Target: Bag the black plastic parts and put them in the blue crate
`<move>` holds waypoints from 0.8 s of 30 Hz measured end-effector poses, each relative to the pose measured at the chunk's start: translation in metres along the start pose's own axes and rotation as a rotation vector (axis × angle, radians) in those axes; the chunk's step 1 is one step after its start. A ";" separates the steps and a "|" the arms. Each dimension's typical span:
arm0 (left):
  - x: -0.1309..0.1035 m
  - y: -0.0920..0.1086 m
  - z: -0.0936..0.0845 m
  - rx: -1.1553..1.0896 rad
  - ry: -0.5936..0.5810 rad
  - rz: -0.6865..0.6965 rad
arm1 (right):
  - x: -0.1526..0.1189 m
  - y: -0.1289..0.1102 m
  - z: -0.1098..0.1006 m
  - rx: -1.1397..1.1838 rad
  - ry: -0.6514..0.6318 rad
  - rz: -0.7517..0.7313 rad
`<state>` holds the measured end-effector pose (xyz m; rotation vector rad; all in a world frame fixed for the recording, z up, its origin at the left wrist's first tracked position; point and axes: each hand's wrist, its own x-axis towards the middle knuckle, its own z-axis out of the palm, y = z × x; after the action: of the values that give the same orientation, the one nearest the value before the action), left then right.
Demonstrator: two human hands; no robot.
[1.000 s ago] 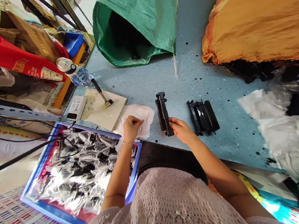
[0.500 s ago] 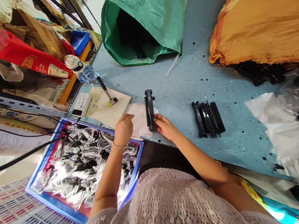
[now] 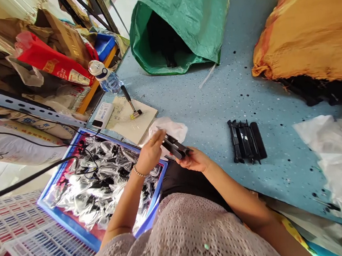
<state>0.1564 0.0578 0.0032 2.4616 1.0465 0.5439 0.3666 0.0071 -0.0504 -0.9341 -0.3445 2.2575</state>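
A black plastic part point(image 3: 175, 146) is tilted between my two hands at the table's front edge. My right hand point(image 3: 194, 160) grips its near right end. My left hand point(image 3: 152, 151) has its fingers against the far left end; whether they grip it is hard to tell. Just beyond the part, a white plastic bag point(image 3: 175, 129) lies on the blue speckled table point(image 3: 205, 109). Several similar black parts point(image 3: 247, 141) lie side by side to the right.
A blue crate point(image 3: 60, 223) of bagged black parts stands at the left. A hammer point(image 3: 131, 103) rests on a board point(image 3: 143, 122) near a bottle point(image 3: 106, 78). Behind are a green sack point(image 3: 186, 20) and an orange sack point(image 3: 305, 34); clear bags point(image 3: 329, 151) lie right.
The black part, upright in view and held by my right hand before, is now tilted and nearer my body. My left hand has moved to its far end. The whole view has shifted slightly.
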 end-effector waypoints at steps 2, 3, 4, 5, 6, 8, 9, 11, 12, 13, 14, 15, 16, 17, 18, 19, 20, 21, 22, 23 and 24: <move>-0.006 0.021 0.003 -0.064 -0.021 0.117 | 0.001 -0.001 0.003 -0.145 0.139 -0.145; -0.008 0.029 0.005 -0.098 -0.031 0.152 | 0.002 0.000 0.003 -0.200 0.215 -0.215; -0.009 0.034 0.008 -0.128 -0.035 0.168 | 0.001 0.001 0.002 -0.259 0.288 -0.278; -0.010 0.038 0.012 -0.152 -0.034 0.169 | 0.000 0.002 0.001 -0.326 0.351 -0.333; -0.010 0.041 0.016 -0.174 -0.040 0.167 | -0.001 0.003 0.000 -0.405 0.404 -0.387; -0.008 0.044 0.025 -0.206 -0.070 0.175 | -0.008 0.006 -0.002 -0.565 0.455 -0.453; -0.007 0.045 0.028 -0.204 -0.082 0.188 | -0.013 0.007 -0.001 -0.623 0.455 -0.468; -0.004 0.051 0.027 -0.195 -0.064 0.200 | -0.028 0.007 0.003 -0.627 0.409 -0.480; -0.003 0.055 0.022 -0.210 -0.032 0.178 | -0.036 0.006 0.005 -0.587 0.353 -0.475; -0.003 0.059 0.014 -0.249 0.007 0.136 | -0.045 0.004 0.007 -0.525 0.268 -0.454; -0.004 0.064 0.002 -0.317 0.037 0.083 | -0.054 0.001 0.007 -0.454 0.160 -0.413; -0.005 0.068 -0.012 -0.408 0.049 0.030 | -0.062 -0.002 0.006 -0.394 0.046 -0.357; -0.009 0.071 -0.028 -0.506 0.031 -0.010 | -0.067 -0.005 0.004 -0.358 -0.051 -0.298; -0.013 0.073 -0.045 -0.593 -0.011 -0.024 | -0.069 -0.007 0.001 -0.343 -0.103 -0.254; -0.019 0.073 -0.061 -0.650 -0.076 -0.023 | -0.069 -0.008 -0.004 -0.342 -0.094 -0.237; -0.027 0.072 -0.075 -0.664 -0.157 -0.021 | -0.066 -0.009 -0.009 -0.353 -0.036 -0.241; -0.037 0.067 -0.086 -0.632 -0.244 -0.038 | -0.061 -0.008 -0.014 -0.372 0.053 -0.259; -0.049 0.059 -0.094 -0.558 -0.317 -0.083 | -0.054 -0.006 -0.019 -0.394 0.150 -0.279; -0.061 0.049 -0.098 -0.455 -0.368 -0.157 | -0.048 -0.003 -0.024 -0.416 0.236 -0.294; -0.075 0.035 -0.099 -0.335 -0.396 -0.251 | -0.042 0.001 -0.029 -0.438 0.298 -0.299; -0.089 0.018 -0.096 -0.210 -0.405 -0.360 | -0.038 0.004 -0.034 -0.455 0.331 -0.296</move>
<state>0.0617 0.0009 0.0764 2.0189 1.1524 0.0332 0.4085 -0.0213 -0.0565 -1.3648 -0.8074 1.7460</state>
